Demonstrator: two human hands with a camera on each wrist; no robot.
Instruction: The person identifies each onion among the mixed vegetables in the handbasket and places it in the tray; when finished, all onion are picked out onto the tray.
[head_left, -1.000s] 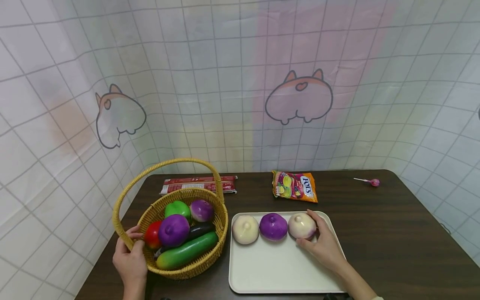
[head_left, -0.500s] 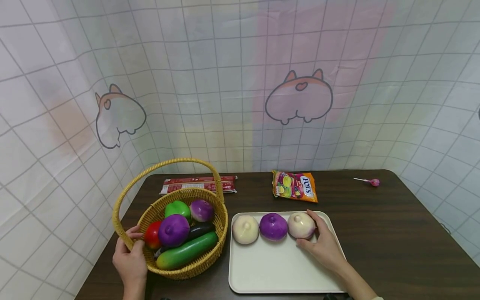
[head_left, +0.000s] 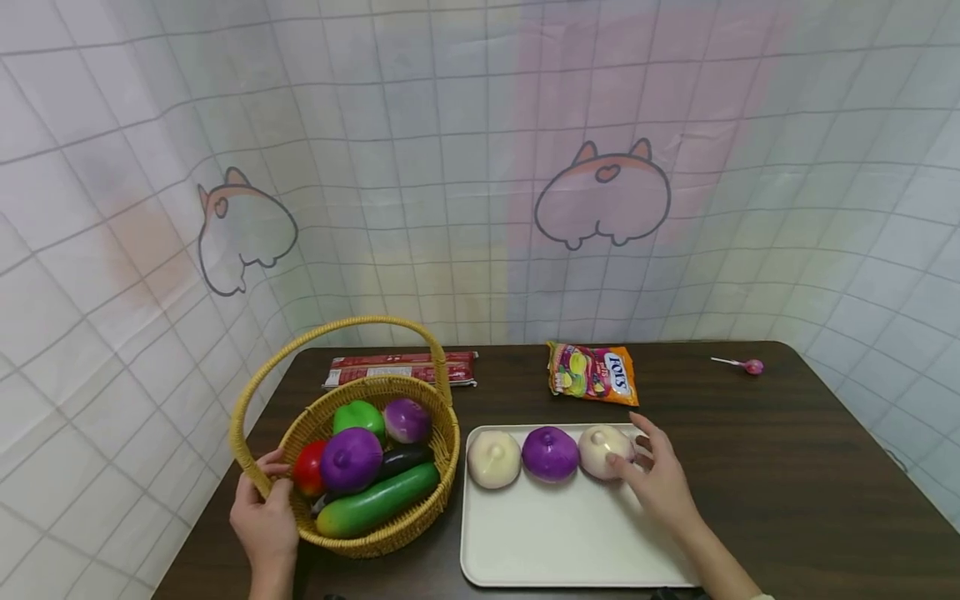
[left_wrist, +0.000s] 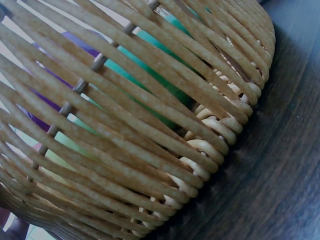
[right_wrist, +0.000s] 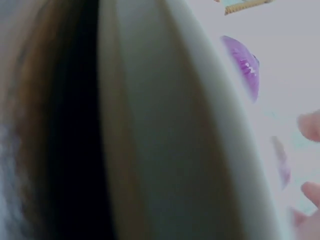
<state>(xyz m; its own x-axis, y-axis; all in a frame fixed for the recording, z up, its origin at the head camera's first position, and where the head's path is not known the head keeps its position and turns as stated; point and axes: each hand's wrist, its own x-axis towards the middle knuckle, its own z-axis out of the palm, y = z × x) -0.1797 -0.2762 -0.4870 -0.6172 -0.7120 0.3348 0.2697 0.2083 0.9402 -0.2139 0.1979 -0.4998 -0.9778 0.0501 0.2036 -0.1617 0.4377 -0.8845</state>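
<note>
Woven yellow wicker basket [head_left: 375, 467] stays put because my left hand [head_left: 262, 521] grips its rim, while my right hand [head_left: 660, 487], fingers relaxed, touches the pale pink-white onion [head_left: 603, 452] at the cream plastic tray's [head_left: 570, 542] far right corner.

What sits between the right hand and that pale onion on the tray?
Nothing visible. The right hand is right beside the pale onion at the right end of the row on the tray, with fingertips at its side.

1. The dark eggplant [head_left: 402, 457] in the basket [head_left: 447, 433] lay mostly hidden under the purple onion [head_left: 350, 459] and cucumber [head_left: 375, 502].
2. The right wrist view was a blur beside the tray [right_wrist: 200, 150].
3. The lollipop [head_left: 752, 366], far right of the basket, was too small to detail.
</note>
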